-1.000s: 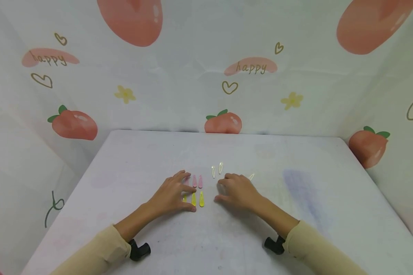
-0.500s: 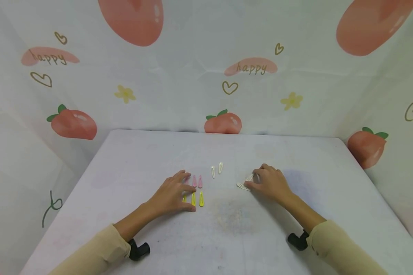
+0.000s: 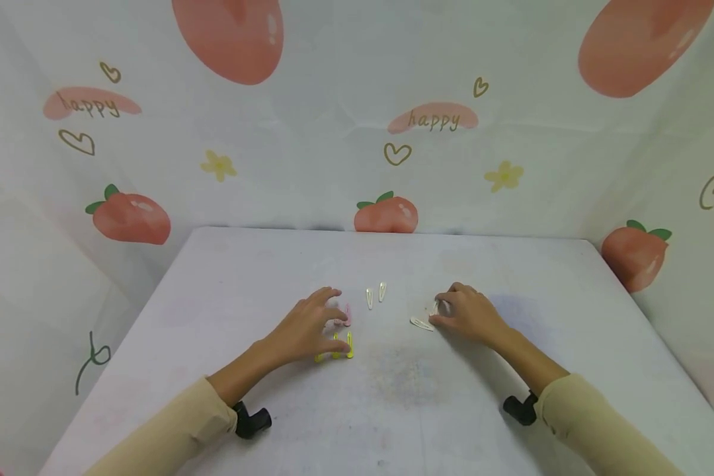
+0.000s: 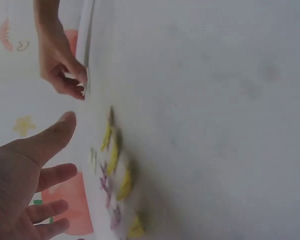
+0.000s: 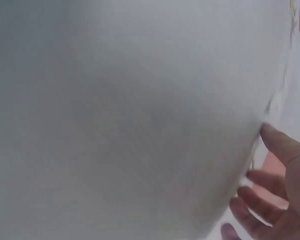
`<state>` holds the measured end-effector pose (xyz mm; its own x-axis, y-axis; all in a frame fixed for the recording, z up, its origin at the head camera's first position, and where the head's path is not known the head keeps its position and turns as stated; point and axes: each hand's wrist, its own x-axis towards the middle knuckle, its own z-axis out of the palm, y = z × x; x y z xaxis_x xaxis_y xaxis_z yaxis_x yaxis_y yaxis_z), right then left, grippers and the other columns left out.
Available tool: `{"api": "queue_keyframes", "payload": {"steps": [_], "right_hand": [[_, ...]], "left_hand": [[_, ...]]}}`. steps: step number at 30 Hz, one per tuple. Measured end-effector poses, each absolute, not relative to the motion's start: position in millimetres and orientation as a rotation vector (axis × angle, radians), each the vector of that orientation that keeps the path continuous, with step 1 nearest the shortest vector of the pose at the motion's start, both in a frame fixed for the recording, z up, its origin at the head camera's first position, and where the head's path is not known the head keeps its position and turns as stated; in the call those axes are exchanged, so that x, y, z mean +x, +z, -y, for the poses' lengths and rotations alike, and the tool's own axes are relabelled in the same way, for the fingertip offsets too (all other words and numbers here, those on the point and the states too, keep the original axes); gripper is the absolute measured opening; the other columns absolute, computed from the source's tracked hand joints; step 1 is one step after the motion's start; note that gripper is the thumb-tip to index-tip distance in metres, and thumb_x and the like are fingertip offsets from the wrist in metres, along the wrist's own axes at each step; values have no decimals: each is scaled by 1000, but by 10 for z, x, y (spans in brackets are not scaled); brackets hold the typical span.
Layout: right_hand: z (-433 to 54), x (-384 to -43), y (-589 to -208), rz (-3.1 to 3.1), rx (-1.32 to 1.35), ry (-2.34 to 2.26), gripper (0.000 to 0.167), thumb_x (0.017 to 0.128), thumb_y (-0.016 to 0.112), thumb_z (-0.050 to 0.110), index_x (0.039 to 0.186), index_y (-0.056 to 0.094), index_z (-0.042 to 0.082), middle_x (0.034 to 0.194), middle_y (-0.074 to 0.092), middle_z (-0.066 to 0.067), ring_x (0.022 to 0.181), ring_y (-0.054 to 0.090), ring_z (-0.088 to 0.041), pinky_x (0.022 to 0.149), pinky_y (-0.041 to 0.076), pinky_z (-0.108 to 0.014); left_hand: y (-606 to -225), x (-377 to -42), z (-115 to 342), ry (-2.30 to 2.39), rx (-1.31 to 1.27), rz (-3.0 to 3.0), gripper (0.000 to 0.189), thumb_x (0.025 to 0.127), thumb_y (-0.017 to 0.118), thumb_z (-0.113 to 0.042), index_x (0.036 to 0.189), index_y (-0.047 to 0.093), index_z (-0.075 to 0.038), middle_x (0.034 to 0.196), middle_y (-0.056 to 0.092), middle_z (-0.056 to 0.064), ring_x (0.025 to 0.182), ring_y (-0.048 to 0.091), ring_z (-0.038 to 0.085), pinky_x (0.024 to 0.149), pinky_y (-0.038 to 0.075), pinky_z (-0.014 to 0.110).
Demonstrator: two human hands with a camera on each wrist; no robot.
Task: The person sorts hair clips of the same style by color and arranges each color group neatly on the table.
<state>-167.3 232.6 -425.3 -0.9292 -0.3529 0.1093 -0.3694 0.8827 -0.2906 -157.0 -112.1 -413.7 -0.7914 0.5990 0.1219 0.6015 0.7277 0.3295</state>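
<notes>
While the left hand [image 3: 300,325] stood with its fingers spread apart and nothing in its grasp, it was placed over the left part of the row of yellow clips [image 3: 350,340], and its thumb hid some of them. Whether it touched any clip, I could not tell.

To the right of this row, and a little behind it, was the right hand [image 3: 467,314]. Its thumb and fingertips were bent around 1 white clip [image 3: 435,307], but I could not tell if they really pinched it, since most of it was covered. Also to the right of the row, just beside that thumb, lay a flat white clip [image 3: 421,324].

Directly behind the row were pink clips [image 3: 348,315], of which 2 showed in the head view, partly under the left fingers. Farther behind the row, slightly to its right, 2 upper white clips [image 3: 369,299] lay near each other, apart.

All around the row extended the white table [image 3: 274,264], with a greyish stain [image 3: 407,373] to the right front of it. Well behind the row hung a white backdrop [image 3: 309,132], printed with peaches, hearts and yellow flowers.
</notes>
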Motion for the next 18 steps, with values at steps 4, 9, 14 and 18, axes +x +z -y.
{"api": "queue_keyframes", "payload": {"steps": [4,9,14,18], "right_hand": [[-2396,-1757,-4234,3072,621,576,47,81,82,32,115,73,1,98,62,-9,87,59,-24,75,50,-43],[-2421,-1816,-4259,3118,583,629,48,79,84,32,116,73,3,99,63,-9,90,60,-24,78,50,-43],[-2426,-1822,-4250,3114,571,654,48,79,84,32,116,74,3,100,63,-9,90,60,-24,77,50,-42],[-2430,-1825,-4252,3112,563,690,48,79,85,32,116,74,4,100,62,-9,87,58,-23,73,48,-38]], "left_hand": [[-4070,-1728,1008,-638,-1006,2933,44,85,79,-37,121,73,-12,145,50,16,138,42,32,103,41,57],[-4059,-1972,854,-696,-1020,3041,41,96,66,-27,135,64,-15,150,44,15,141,38,31,109,37,53],[-4098,-2165,732,-661,-1043,3130,41,100,60,-26,140,59,-17,153,41,14,144,34,30,111,33,53],[-4147,-2262,695,-631,-1052,3150,38,101,58,-24,138,61,-16,153,42,16,144,33,32,110,32,57]]}}
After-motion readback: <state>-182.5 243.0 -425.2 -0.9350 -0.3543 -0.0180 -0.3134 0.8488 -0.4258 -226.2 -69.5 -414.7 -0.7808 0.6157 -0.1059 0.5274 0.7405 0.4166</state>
